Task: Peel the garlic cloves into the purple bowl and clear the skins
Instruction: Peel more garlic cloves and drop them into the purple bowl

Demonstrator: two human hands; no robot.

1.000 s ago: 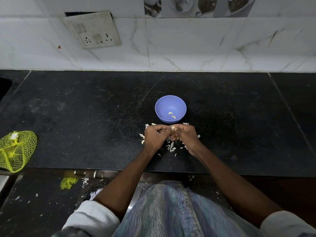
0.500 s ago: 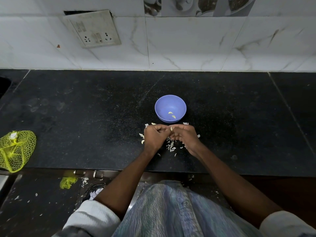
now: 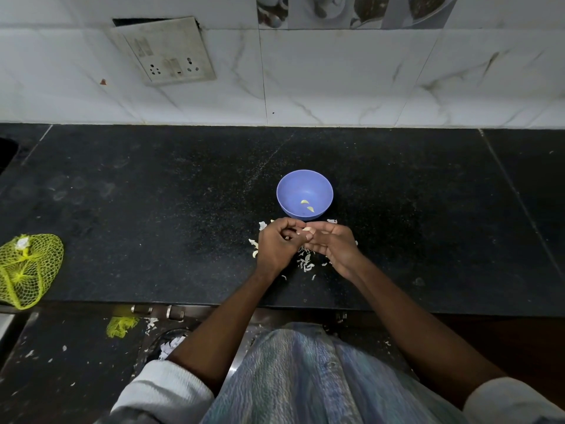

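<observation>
- The garlic clove (image 3: 306, 229) sits between your two hands, just on the near side of the purple bowl (image 3: 304, 193), so a finished clove likely needs only a short drop forward.
- Your left hand (image 3: 276, 246) has its grip curled tight, fingertips meeting the clove from the left; it looks like the pinching side, though the exact contact is hidden by the knuckles.
- Your right hand (image 3: 334, 246) lies looser, fingers partly extended with the pale clove resting at their tips (a steadying hold, by my reading).
- Two peeled cloves (image 3: 307, 205) already lie in the bowl's bottom, so you are early in the job.
- The skins (image 3: 305, 261) are scattered on the dark tabletop (image 3: 153, 209) directly under and around your hands, which keeps the clearing to one patch later; more bits lie on the floor (image 3: 46, 362) below.
- A yellow mesh bag (image 3: 27, 270) rests at the far left edge, well apart from the work.
</observation>
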